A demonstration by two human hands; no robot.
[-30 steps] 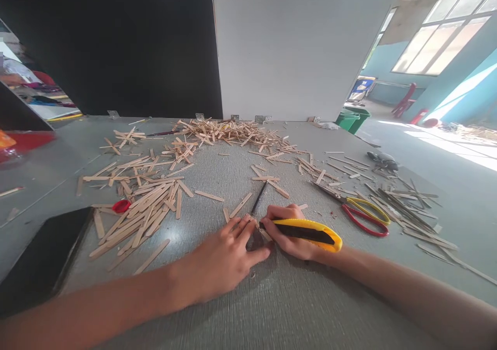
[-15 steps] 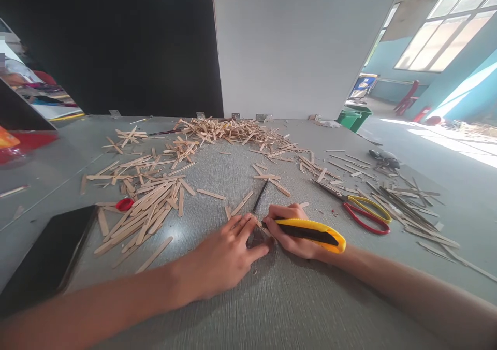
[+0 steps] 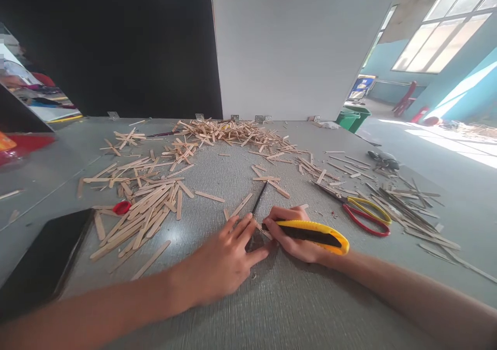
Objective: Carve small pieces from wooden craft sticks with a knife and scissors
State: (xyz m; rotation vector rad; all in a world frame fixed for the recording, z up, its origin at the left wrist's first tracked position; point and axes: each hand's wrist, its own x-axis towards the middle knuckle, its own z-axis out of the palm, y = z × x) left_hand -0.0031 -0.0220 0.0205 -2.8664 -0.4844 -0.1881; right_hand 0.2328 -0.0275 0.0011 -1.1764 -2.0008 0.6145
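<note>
My right hand grips a yellow and black utility knife, its handle pointing back over my wrist. The knife's front end meets a small wooden craft stick at the table surface. My left hand holds that stick down with its fingertips, the thumb reaching toward my right hand. Most of the stick and the blade tip are hidden by my fingers. Just beyond the left fingertips lies a slim dark pencil-like rod. Scissors with yellow and red handles rest to the right.
Craft sticks lie heaped at left, with a bigger pile against the upright panel. A red ring and a dark flat phone-like slab are at left. Cut strips and a dark tool lie right.
The knife handle has shifted slightly right and down in my right hand. My left fingers remain on the stick, and the view has moved a little.
</note>
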